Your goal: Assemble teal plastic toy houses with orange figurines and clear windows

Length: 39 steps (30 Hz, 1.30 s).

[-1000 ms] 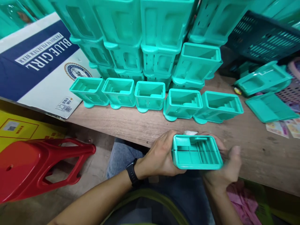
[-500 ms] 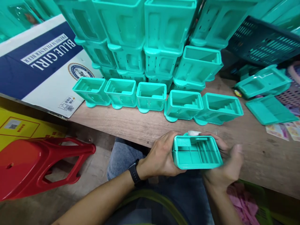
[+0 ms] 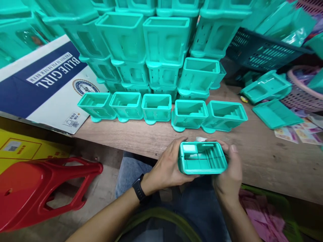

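Observation:
A green plastic box (image 3: 202, 164), with its open side facing up and ridges inside its right half, is held at the table's front edge. My left hand (image 3: 166, 168) grips its left end, the thumb on the far side and fingers curling under the near wall. Around the right end wraps my right hand (image 3: 229, 173), its fingers partly hidden behind the far wall and its thumb raised beside the corner. A small white wrap or cover (image 3: 201, 138) shows behind the far rim. Just beyond, several similar green boxes (image 3: 156, 114) stand in a row on the wooden table (image 3: 121, 134).
Tall stacks of green boxes (image 3: 166, 43) rise behind the row. A white and blue carton (image 3: 58, 101) lies left. Right are loose green parts (image 3: 277, 114), printed cards (image 3: 286, 134) and a dark basket (image 3: 262, 50). A red stool (image 3: 22, 191) stands lower left; pink pieces (image 3: 262, 215) lie lower right.
The held box has shifted slightly left and up in view. My right hand has come in closer against its right end. The camera view has tilted, showing more of the stacks.

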Available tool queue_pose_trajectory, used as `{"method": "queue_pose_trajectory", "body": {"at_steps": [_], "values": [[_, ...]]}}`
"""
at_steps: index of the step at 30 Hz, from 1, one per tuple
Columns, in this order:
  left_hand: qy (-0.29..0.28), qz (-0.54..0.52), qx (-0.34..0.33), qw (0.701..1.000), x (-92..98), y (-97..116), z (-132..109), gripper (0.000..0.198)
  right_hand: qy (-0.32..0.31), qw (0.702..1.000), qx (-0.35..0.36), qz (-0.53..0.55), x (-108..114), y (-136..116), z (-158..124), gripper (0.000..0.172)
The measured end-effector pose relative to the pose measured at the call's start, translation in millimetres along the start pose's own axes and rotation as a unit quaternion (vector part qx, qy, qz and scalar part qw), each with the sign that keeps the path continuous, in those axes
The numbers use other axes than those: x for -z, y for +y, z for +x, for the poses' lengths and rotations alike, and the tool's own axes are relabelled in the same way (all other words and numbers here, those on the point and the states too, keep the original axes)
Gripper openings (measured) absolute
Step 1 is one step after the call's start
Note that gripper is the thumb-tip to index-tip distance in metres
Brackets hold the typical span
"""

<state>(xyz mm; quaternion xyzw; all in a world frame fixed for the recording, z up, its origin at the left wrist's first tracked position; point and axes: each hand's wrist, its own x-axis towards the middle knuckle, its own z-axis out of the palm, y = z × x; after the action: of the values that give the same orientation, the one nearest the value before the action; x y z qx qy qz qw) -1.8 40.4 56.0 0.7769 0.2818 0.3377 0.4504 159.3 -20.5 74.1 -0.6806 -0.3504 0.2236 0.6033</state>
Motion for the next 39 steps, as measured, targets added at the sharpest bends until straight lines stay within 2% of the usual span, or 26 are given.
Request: {"method": "queue_pose_trajectory", "body": {"at_steps": [4,6,9,11,14,17,19,21,23,25,27,29,30,34,39], "values": [[-0.003,-0.018,0.001,1.000,5.4,3.8,0.9,0.083,-0.028,0.999,-0.026,-0.019,2.8,-2.5,-0.2,0.062],[0.002,-0.021,0.008,1.000,7.4,6.2,2.1,0.074,-0.018,0.998,0.014,-0.063,3.9,-0.6,0.3,0.059],[0.006,-0.013,0.024,1.000,7.8,8.1,3.8,0.071,0.019,0.980,0.111,-0.165,5.9,6.8,2.0,0.053],[0.005,-0.010,0.027,1.000,6.2,8.7,4.2,0.073,0.025,0.980,0.123,-0.157,6.9,13.1,3.1,0.049],[0.007,-0.010,0.010,1.000,2.0,12.0,3.4,0.093,0.087,0.995,0.048,-0.027,6.5,21.0,5.2,0.036],[0.035,-0.043,0.008,0.998,-2.2,20.8,2.1,0.104,0.155,0.984,-0.004,0.083,4.3,23.7,9.1,0.030],[0.052,-0.071,0.008,0.996,-3.0,28.2,2.1,0.097,0.146,0.978,-0.037,0.143,3.5,20.8,11.6,0.029],[0.062,-0.079,-0.003,0.995,-1.2,34.9,3.4,0.091,0.121,0.969,-0.098,0.189,5.0,12.9,12.5,0.029],[0.068,-0.071,-0.026,0.995,2.7,39.9,5.7,0.085,0.077,0.972,-0.141,0.173,9.7,0.5,11.8,0.041],[0.069,-0.063,-0.055,0.994,6.9,42.9,8.5,0.082,0.019,0.991,-0.096,0.094,16.8,-14.5,10.8,0.062],[0.056,-0.059,-0.078,0.994,9.6,43.9,10.7,0.081,-0.055,0.998,0.029,-0.023,22.9,-29.3,10.3,0.075],[0.048,-0.055,-0.083,0.994,10.1,43.5,12.1,0.084,-0.112,0.974,0.144,-0.132,24.0,-42.1,9.9,0.076],[0.049,-0.052,-0.083,0.994,9.8,43.0,12.6,0.087,-0.127,0.961,0.177,-0.169,22.1,-47.4,9.4,0.073],[0.054,-0.054,-0.085,0.993,8.6,42.9,14.0,0.087,-0.081,0.948,0.225,-0.210,5.5,-59.8,4.5,0.063],[0.044,-0.058,-0.082,0.994,9.0,45.5,14.9,0.082,-0.039,0.948,0.233,-0.212,-2.2,-60.4,0.8,0.060]]}}
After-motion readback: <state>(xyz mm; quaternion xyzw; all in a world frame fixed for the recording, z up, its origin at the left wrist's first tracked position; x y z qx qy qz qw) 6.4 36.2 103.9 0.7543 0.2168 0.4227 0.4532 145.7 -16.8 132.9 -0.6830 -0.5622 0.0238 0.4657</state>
